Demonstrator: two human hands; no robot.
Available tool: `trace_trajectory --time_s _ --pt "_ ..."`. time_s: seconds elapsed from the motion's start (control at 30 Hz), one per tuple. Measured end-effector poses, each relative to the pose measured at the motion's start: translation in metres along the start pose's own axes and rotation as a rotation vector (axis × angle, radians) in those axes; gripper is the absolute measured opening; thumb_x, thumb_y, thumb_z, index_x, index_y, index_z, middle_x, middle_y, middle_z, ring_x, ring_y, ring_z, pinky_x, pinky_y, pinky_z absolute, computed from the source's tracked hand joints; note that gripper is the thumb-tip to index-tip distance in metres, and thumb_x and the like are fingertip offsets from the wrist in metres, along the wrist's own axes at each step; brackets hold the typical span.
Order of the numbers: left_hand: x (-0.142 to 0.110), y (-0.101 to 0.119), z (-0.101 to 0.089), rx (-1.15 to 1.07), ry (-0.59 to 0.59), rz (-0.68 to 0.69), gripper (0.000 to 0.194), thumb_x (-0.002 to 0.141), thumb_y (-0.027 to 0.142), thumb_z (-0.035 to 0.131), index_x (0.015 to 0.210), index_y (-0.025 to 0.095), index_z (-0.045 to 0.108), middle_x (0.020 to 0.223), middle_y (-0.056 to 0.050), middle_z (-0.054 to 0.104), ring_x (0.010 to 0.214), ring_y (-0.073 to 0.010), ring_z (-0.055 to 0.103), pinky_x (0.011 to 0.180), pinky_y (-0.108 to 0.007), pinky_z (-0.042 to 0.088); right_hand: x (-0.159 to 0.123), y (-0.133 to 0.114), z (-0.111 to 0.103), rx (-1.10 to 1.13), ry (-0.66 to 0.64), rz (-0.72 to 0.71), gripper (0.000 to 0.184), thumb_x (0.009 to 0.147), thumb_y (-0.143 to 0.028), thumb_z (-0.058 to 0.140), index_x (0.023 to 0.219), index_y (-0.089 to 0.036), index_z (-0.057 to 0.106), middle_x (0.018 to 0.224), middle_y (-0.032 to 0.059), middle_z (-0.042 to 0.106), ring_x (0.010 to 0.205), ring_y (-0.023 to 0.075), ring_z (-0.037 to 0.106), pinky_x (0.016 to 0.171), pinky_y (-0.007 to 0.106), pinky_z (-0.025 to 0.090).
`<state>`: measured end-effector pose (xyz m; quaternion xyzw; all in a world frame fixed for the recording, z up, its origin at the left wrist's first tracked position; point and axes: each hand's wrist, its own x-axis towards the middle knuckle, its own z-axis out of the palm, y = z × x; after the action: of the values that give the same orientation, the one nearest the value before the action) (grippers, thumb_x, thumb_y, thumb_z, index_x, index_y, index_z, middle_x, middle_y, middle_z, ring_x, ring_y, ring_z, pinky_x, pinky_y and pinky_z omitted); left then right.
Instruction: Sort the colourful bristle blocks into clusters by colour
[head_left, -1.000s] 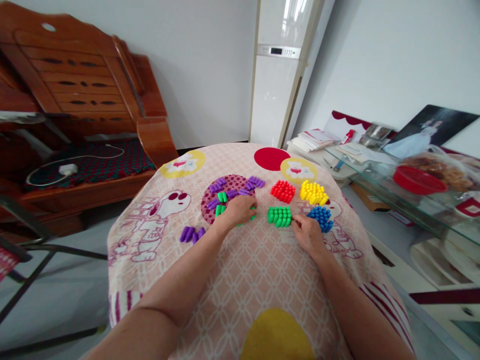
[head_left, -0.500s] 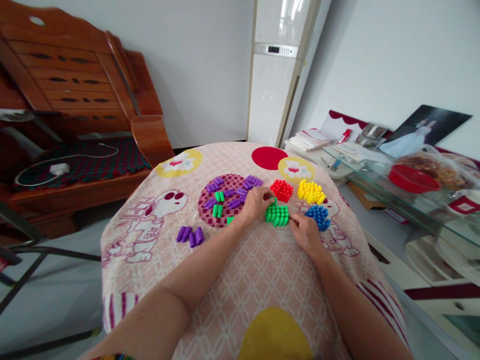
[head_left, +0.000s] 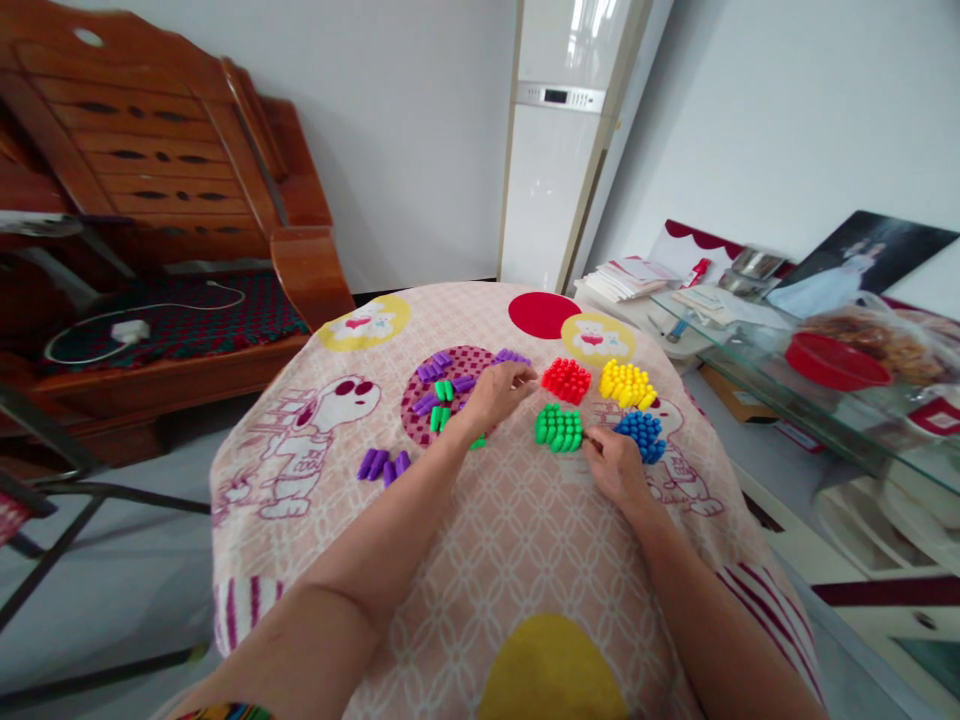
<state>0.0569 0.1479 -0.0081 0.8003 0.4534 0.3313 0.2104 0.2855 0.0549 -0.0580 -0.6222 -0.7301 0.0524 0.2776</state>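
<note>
A block of green bullet-shaped plastic pegs (head_left: 558,428) stands in rows on the tablecloth. The fingertips of my right hand (head_left: 616,465), pinched together, press at its right edge. Up and to the left of it is my left hand (head_left: 501,393), fingers stretched out and slightly apart, nothing visible in them. Just beyond those fingertips sits a red peg block (head_left: 566,380). A yellow peg block (head_left: 627,384) and a blue peg block (head_left: 642,436) lie farther right. Purple pieces (head_left: 429,401) and small green pieces (head_left: 440,419) are spread left of my left hand, partly hidden by it.
The round table has a patterned cloth (head_left: 480,590). More purple pieces (head_left: 381,465) lie at its left. A glass shelf with a red bowl (head_left: 836,360) flanks the right side; a wooden bench (head_left: 150,160) stands at the left, a white cabinet unit (head_left: 551,190) behind.
My left hand has drawn back leftward from the top of the green block, its fingers loosening. My right hand stays at the block's right edge. The view has shifted slightly.
</note>
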Motion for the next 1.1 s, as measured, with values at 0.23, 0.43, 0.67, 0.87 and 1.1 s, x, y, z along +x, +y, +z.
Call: trace_trajectory --time_s 0.23,0.43,0.67,0.87,1.1 --pt "-0.016 -0.054 -0.077 0.491 0.030 -0.302 0.031 0.075 0.025 0.065 0.105 0.019 0.072 0.100 -0.009 0.074 0.094 -0.0234 0.065 0.081 -0.029 0.048 0.001 -0.001 -0.001 -0.008 -0.013 0.010 0.023 0.084 -0.023 0.045 0.065 -0.020 0.057 0.061 0.0035 0.059 0.060 0.0158 0.051 0.060 0.027 0.031" --pt "-0.020 -0.069 -0.073 0.550 -0.148 -0.328 0.027 0.069 0.024 0.069 0.096 0.020 0.076 0.095 -0.008 0.073 0.094 -0.0256 0.065 0.080 -0.030 0.048 0.002 -0.002 -0.003 -0.026 -0.038 0.024 0.023 0.084 -0.023 0.044 0.064 -0.020 0.054 0.061 0.0029 0.057 0.060 0.0155 0.050 0.059 0.027 0.030" --pt "-0.020 -0.061 -0.083 0.388 -0.009 -0.317 0.020 0.073 0.020 0.064 0.089 0.016 0.076 0.079 -0.008 0.073 0.076 -0.0205 0.065 0.072 -0.029 0.048 0.002 -0.001 -0.001 -0.022 -0.032 0.019 0.023 0.084 -0.023 0.045 0.066 -0.019 0.057 0.062 0.0037 0.059 0.061 0.0159 0.052 0.060 0.027 0.030" --pt "-0.014 -0.023 -0.070 0.041 0.018 -0.185 0.026 0.078 0.026 0.060 0.097 0.016 0.076 0.078 -0.004 0.074 0.070 -0.0160 0.065 0.065 -0.024 0.047 0.001 0.001 0.001 0.000 -0.012 0.009 0.022 0.084 -0.023 0.045 0.067 -0.019 0.059 0.063 0.0041 0.060 0.062 0.0159 0.053 0.060 0.027 0.031" --pt "-0.012 -0.015 -0.036 0.181 -0.285 -0.009 0.023 0.076 0.013 0.057 0.087 0.017 0.077 0.082 -0.002 0.075 0.073 -0.0148 0.064 0.070 -0.023 0.045 0.001 0.003 0.002 0.015 -0.005 -0.010 0.021 0.083 -0.022 0.046 0.068 -0.020 0.059 0.062 0.0032 0.060 0.061 0.0159 0.053 0.060 0.027 0.031"
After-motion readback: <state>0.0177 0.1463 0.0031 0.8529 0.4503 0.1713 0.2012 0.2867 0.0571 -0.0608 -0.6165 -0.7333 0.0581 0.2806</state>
